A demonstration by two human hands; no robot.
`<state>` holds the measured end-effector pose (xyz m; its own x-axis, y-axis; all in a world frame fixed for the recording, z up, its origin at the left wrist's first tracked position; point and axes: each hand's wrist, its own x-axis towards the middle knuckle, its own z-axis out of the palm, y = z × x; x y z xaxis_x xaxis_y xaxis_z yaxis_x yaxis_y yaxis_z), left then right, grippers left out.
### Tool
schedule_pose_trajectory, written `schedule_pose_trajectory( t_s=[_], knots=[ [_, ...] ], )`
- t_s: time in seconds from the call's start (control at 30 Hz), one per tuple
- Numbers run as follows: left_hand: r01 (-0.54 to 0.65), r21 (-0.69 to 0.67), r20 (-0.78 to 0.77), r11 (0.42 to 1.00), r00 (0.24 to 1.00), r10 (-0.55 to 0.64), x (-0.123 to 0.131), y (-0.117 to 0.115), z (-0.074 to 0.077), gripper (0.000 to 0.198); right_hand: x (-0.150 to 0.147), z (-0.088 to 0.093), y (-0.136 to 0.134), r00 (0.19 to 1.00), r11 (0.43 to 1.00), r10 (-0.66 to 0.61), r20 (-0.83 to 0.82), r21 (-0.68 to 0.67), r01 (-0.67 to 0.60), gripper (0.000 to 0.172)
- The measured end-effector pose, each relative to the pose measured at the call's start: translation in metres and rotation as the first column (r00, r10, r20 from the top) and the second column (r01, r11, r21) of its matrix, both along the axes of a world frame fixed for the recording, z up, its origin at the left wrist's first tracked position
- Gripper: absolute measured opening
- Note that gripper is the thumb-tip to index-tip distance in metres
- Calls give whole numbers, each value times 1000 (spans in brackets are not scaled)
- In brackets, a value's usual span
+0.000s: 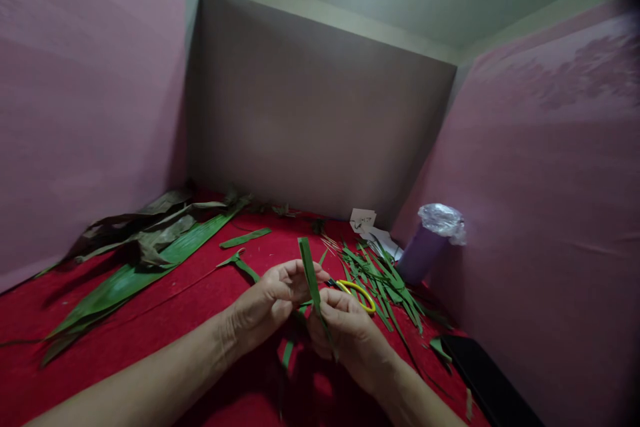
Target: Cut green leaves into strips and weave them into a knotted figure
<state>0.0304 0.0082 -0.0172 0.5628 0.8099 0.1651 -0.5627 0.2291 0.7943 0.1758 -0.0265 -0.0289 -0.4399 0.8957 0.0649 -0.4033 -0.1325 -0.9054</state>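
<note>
Between my hands an upright green leaf strip (309, 270) stands, folded lengthwise. My right hand (350, 327) pinches its lower part between thumb and fingers. From the left, my left hand (270, 300) meets the same strip with bent fingers, its fingertips passing behind it. More bits of green leaf show below and between the hands, partly hidden by the fingers. Just beyond my right hand lie scissors with yellow handles (370, 303), their blades mostly covered by the fingers.
Cut leaf strips (385, 280) are piled at right, beside a purple bin (423, 253) lined with clear plastic. White papers (363, 219) lie behind. Long green leaves (125, 287) and dried ones (160, 237) spread left on red cloth (200, 320). A black flat object (485, 380) lies front right.
</note>
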Motion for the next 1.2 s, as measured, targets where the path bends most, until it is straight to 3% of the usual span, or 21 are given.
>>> schedule_pose_trajectory(
  t_s=[0.13,0.2,0.23,0.3,0.33,0.37,0.43,0.47,0.53,0.63,0.7,0.77,0.87,0.9,0.97,1.03,1.1,1.2],
  knots=[
    [-155,-94,-84,983,986,147,-3,10,3,16,-1,1,1,962,970,-225,156,130,206,25],
    [-292,-36,-148,956,947,284,-9,18,9,19,0,2,3,929,956,-268,254,185,225,24],
    [-413,56,-158,909,895,417,-14,21,14,19,2,2,4,910,954,-274,312,212,214,23],
    [-581,318,-204,749,730,653,-21,24,23,18,6,2,5,841,932,-314,442,313,183,20],
    [-545,482,-241,687,671,701,-24,24,27,17,8,2,6,784,906,-356,509,394,155,19],
    [-431,639,-269,638,651,710,-25,23,29,17,9,2,5,709,861,-421,565,495,117,18],
    [-88,864,-310,496,684,661,-25,17,31,20,12,3,4,525,719,-589,614,695,-6,16],
    [52,910,-330,411,690,645,-23,14,29,23,13,4,3,434,642,-663,610,761,-88,14],
    [217,928,-367,304,680,635,-18,10,25,27,14,6,2,273,514,-777,568,822,-247,10],
    [272,923,-384,272,625,680,-13,8,18,20,16,10,1,80,420,-866,493,807,-416,11],
    [269,923,-384,276,580,719,-12,7,16,13,16,13,1,6,386,-896,445,783,-487,13],
    [273,921,-387,279,542,746,-11,7,15,10,17,15,1,-20,362,-909,417,764,-533,14],
    [225,913,-408,341,502,763,-10,7,12,13,16,17,0,29,327,-918,395,798,-506,16],
    [170,900,-429,401,503,750,-9,7,11,12,16,17,0,67,304,-927,370,843,-444,13],
    [9,798,-518,602,522,678,-8,9,9,9,16,16,0,138,230,-955,263,948,-218,20],
    [-160,564,-617,810,569,543,-7,11,7,8,15,15,0,156,184,-973,168,979,91,36],
    [-268,294,-657,917,640,398,-5,12,5,11,15,12,1,181,243,-965,190,906,347,34],
    [-320,55,-602,946,745,287,-4,11,4,18,11,4,6,361,497,-862,355,729,470,25]
  ],
)
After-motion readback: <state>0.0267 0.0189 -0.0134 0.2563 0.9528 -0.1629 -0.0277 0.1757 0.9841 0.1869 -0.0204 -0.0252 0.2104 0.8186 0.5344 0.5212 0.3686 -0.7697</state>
